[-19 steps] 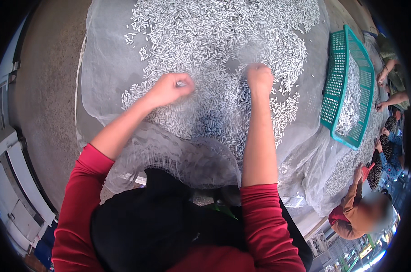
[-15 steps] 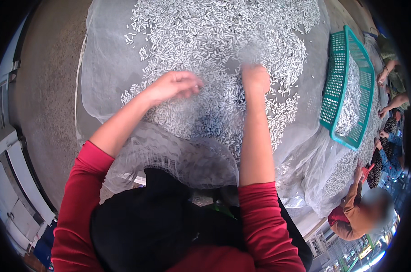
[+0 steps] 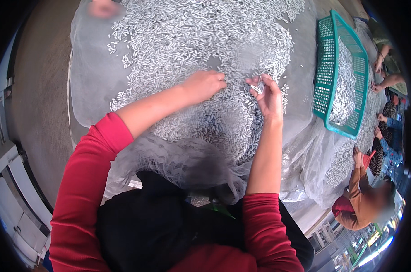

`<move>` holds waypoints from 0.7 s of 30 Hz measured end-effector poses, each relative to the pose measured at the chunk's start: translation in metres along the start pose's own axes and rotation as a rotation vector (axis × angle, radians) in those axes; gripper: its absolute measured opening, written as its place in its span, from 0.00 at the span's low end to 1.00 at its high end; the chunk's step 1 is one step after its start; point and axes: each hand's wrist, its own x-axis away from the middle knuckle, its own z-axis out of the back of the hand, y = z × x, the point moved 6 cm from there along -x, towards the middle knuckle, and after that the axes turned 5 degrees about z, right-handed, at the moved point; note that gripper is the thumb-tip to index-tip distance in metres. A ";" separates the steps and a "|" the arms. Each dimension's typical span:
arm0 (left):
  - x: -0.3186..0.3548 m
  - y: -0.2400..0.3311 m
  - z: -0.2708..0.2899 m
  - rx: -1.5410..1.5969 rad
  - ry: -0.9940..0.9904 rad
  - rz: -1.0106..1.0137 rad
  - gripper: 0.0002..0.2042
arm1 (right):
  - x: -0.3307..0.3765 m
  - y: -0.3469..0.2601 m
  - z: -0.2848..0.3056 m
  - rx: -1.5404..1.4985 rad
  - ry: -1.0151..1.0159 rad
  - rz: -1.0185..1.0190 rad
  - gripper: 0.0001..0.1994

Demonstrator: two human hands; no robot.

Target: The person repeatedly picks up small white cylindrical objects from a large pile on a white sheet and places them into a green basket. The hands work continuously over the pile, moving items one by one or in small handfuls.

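Silver pieces [image 3: 192, 50], long axes every way

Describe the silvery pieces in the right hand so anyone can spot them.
Start at the broad spread of small silvery pellets on pale mesh. Toward its right side is the right hand, forearm emerging from a red sleeve. The silvery pieces are in its fingers, unlike the loose pellets lying around it.

The left sleeve [image 3: 83, 190] at lower left and the right sleeve [image 3: 266, 231] at lower right of centre are plain red, creased, leaving the forearms bare. Black cloth [image 3: 142, 226] covers the torso; red fabric [image 3: 216, 260] shows at bottom centre.
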 end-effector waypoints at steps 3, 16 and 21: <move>-0.008 -0.002 -0.008 -0.023 -0.081 0.048 0.05 | -0.010 -0.003 -0.003 0.144 0.038 -0.014 0.06; -0.021 -0.039 -0.009 1.061 -0.291 0.640 0.07 | -0.036 -0.008 -0.015 1.190 0.209 0.355 0.11; -0.036 -0.031 -0.012 0.365 -0.101 0.522 0.11 | -0.029 -0.015 -0.011 1.369 0.234 0.323 0.10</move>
